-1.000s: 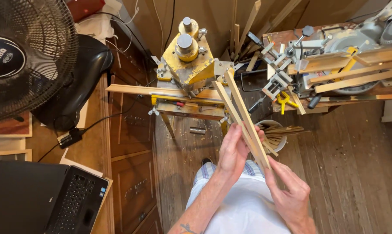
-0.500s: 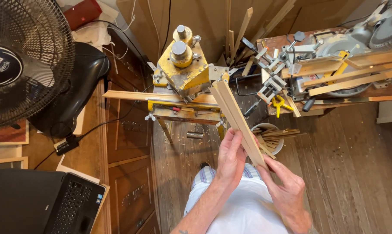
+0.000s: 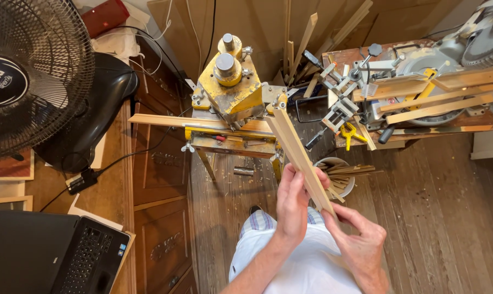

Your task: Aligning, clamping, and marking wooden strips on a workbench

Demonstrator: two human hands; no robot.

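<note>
A long pale wooden moulding strip (image 3: 297, 153) runs diagonally from my hands up toward a yellow metal machine (image 3: 231, 92). My left hand (image 3: 293, 201) grips the strip from the left side, fingers wrapped over it near its lower part. My right hand (image 3: 361, 244) holds the strip's lower end with thumb and fingertips. The strip's upper end lies beside the machine's right edge. Another wooden strip (image 3: 173, 121) lies flat across the machine's table, sticking out to the left.
A black standing fan (image 3: 34, 76) and an open laptop (image 3: 50, 256) sit on a wooden cabinet (image 3: 159, 228) at left. A mitre saw (image 3: 453, 54) with wood strips and clamps occupies the bench at right. A white bucket of offcuts (image 3: 342, 175) stands on the plank floor.
The hands and strip keep nearly the same pose; my left hand has slid slightly along the strip. The view has shifted a little.
</note>
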